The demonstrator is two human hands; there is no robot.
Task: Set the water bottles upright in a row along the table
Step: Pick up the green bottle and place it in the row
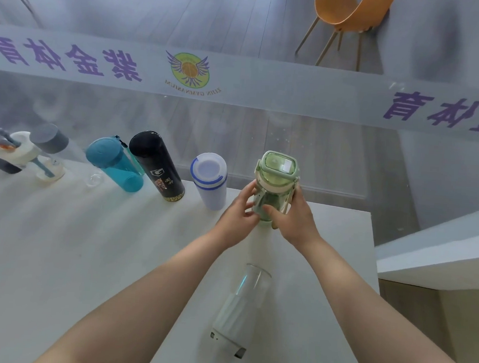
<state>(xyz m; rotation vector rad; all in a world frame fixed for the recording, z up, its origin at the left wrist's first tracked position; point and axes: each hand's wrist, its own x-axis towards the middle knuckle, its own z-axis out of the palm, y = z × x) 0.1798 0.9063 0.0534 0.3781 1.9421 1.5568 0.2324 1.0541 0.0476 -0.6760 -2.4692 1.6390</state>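
Note:
A green bottle [275,181] with a flip lid stands upright near the table's far edge. My left hand [240,212] holds its left side and my right hand [292,216] grips its right side and front. To its left stand a white bottle with blue rings [210,179], a black bottle [157,164], a teal bottle [114,164], a clear bottle with a grey cap [50,151] and a cream-lidded bottle [16,148] in a row. A clear bottle with a white base [240,309] lies on its side between my forearms.
The white table [57,253] ends at the right edge close to the green bottle. A glass wall with purple lettering [99,61] runs behind the row. An orange chair [346,16] stands beyond the glass. A white ledge [440,252] sits to the right.

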